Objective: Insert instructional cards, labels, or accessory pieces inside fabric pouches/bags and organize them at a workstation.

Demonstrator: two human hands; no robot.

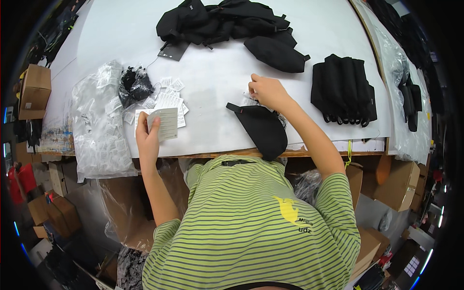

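My left hand (148, 135) pinches a grey printed card (166, 123) between thumb and fingers, above the table's near edge. Just beyond it lie loose white printed labels (169, 100), beside a bundle of black strings (135, 86). In front of me a black fabric pouch (263, 129) rests with its rounded end over the table's front edge. Over the pouch's far side, my right hand (268, 91) has its fingers closed together; what they hold, if anything, I cannot make out. A small white label (248, 100) shows under that hand.
A heap of black pouches (227, 21) lies at the far side of the white table (203, 87), with a dark hang tag (173, 50) beside it. Several pouches (343, 89) stand in a neat row at right. A clear plastic bag of labels (101, 130) hangs over the left front edge.
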